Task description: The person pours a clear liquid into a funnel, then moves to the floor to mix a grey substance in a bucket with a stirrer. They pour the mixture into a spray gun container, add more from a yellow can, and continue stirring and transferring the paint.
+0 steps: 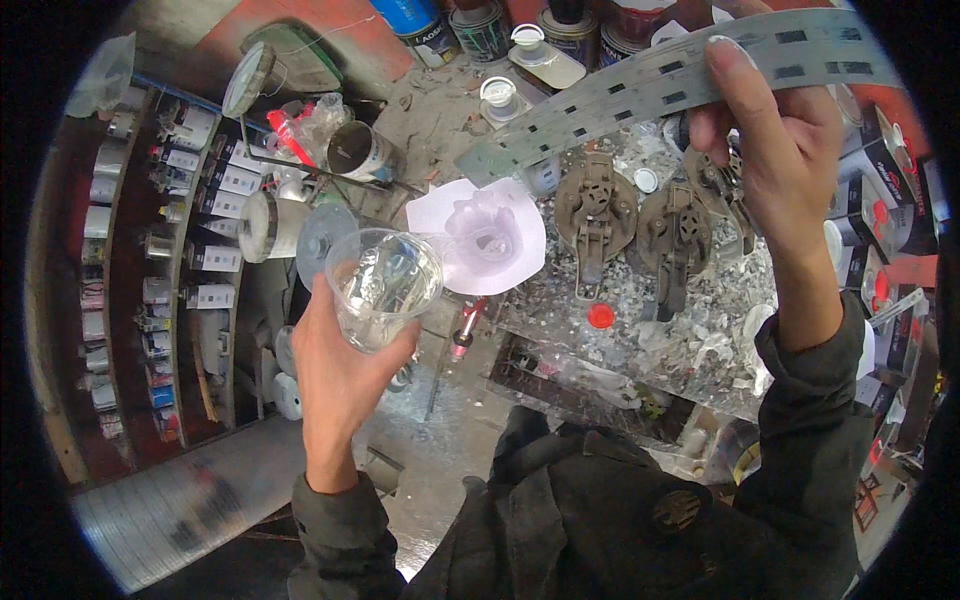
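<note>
- Between the thumb and curled fingers of the left hand (340, 365) sits a clear plastic cup (383, 285), tipped so that its open mouth faces up toward the camera; the fingers wrap its lower wall and base from beneath, closed snugly around it.
- Thin and see-through, the cup looks light and easily dented. A gentle wrap low on the wall, as it is held now, seems the safest hold, since a hard squeeze would likely buckle it. Whether it holds any liquid cannot be told; only glints show inside.
- Just beyond the fingertips of that hand, past the cup's far rim, a pale pink funnel-like plastic piece (480, 235) rests at the edge of the littered workbench (690, 340).
- Up at the right, the right hand (775, 150) pinches a long grey strip (650, 85) with rows of small dark slots, thumb on the near face, fingers closed behind it.
- The strip curves away to the left of the fingers and looks thin, springy and light, probably metal or stiff plastic. Its edges may be sharp, so a flat pinch on the broad face suits it better than a hold across the edge.
- Below the right fingers, three brown mechanical brackets (597, 215) lie on the bench among white scraps; paint tins (480, 25) stand beyond the strip.
- Left of the cup hand, shelves (150, 250) carry rows of small containers.
</note>
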Action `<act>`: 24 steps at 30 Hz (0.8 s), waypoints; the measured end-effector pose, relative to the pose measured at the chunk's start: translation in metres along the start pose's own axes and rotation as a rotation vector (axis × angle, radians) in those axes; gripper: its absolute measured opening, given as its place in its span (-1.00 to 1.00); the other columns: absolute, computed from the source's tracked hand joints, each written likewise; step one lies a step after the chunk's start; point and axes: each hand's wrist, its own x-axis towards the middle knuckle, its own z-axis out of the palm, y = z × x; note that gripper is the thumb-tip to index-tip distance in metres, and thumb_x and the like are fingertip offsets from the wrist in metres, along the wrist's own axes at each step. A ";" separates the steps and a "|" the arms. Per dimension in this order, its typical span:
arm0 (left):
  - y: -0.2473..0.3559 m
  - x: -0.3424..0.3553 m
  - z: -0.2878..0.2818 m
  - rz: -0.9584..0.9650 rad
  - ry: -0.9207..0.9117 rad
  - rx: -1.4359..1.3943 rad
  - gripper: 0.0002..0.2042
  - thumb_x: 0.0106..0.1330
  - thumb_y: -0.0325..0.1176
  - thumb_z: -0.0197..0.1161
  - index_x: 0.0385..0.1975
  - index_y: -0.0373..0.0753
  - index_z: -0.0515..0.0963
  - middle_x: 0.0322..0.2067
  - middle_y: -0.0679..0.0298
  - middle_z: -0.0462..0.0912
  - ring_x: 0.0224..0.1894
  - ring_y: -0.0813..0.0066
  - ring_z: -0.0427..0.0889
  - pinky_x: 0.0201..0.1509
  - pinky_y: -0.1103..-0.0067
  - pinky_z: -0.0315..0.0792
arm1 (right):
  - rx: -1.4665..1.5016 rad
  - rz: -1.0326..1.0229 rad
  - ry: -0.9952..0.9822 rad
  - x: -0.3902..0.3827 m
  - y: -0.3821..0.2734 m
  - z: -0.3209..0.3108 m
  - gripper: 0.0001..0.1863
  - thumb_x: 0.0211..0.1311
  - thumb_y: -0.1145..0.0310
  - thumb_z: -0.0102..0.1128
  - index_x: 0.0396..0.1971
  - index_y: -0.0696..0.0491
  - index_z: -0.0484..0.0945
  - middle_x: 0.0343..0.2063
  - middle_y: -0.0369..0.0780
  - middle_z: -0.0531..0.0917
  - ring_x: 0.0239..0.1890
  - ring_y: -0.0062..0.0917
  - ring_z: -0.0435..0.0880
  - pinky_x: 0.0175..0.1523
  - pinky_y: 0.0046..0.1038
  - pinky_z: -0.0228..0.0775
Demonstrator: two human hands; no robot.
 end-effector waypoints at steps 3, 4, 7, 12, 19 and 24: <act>0.001 0.002 -0.002 0.018 0.003 0.033 -0.42 -0.09 -0.35 0.49 -0.01 -0.35 0.47 -0.18 -0.02 0.67 -0.11 0.09 0.70 -0.01 0.39 0.51 | 0.036 -0.008 -0.026 0.000 0.000 -0.001 -0.59 0.40 0.41 0.07 0.17 0.26 0.37 -0.43 -0.25 0.63 -0.61 -0.75 0.54 -0.55 -0.74 0.31; 0.002 0.002 -0.003 0.014 0.006 0.041 -0.42 -0.10 -0.35 0.50 -0.01 -0.34 0.47 -0.18 -0.02 0.67 -0.10 0.08 0.70 -0.01 0.38 0.51 | 0.058 -0.020 -0.031 0.001 0.001 -0.001 -0.59 0.40 0.41 0.07 0.17 0.26 0.36 -0.43 -0.25 0.63 -0.61 -0.75 0.54 -0.55 -0.74 0.32; 0.006 0.004 -0.005 0.013 0.013 0.061 -0.42 -0.10 -0.35 0.50 -0.01 -0.34 0.47 -0.17 -0.03 0.67 -0.10 0.05 0.69 -0.01 0.37 0.51 | 0.052 -0.016 -0.038 0.001 0.001 -0.003 -0.59 0.39 0.42 0.08 0.17 0.26 0.36 -0.43 -0.24 0.62 -0.61 -0.74 0.54 -0.54 -0.73 0.33; 0.006 0.004 -0.008 0.028 0.011 0.106 -0.41 -0.10 -0.35 0.49 0.00 -0.33 0.46 -0.17 -0.05 0.66 -0.11 -0.01 0.68 -0.02 0.34 0.50 | 0.032 -0.007 -0.014 0.000 0.001 0.001 -0.58 0.39 0.43 0.08 0.18 0.27 0.36 -0.42 -0.23 0.63 -0.61 -0.73 0.54 -0.53 -0.72 0.35; 0.009 0.005 -0.009 0.032 0.013 0.142 -0.40 -0.10 -0.34 0.48 0.02 -0.33 0.45 -0.15 -0.06 0.65 -0.09 -0.05 0.66 -0.02 0.31 0.50 | 0.022 0.034 0.011 -0.004 -0.001 0.001 -0.58 0.38 0.43 0.08 0.17 0.27 0.37 -0.41 -0.23 0.64 -0.61 -0.73 0.54 -0.54 -0.72 0.34; 0.012 0.007 -0.013 0.023 -0.012 0.194 -0.40 -0.11 -0.39 0.48 0.02 -0.33 0.45 -0.12 -0.04 0.67 -0.05 0.14 0.69 0.05 0.41 0.49 | 0.024 0.042 -0.013 -0.003 -0.002 0.000 -0.58 0.38 0.43 0.08 0.18 0.26 0.37 -0.42 -0.26 0.63 -0.62 -0.74 0.53 -0.55 -0.73 0.31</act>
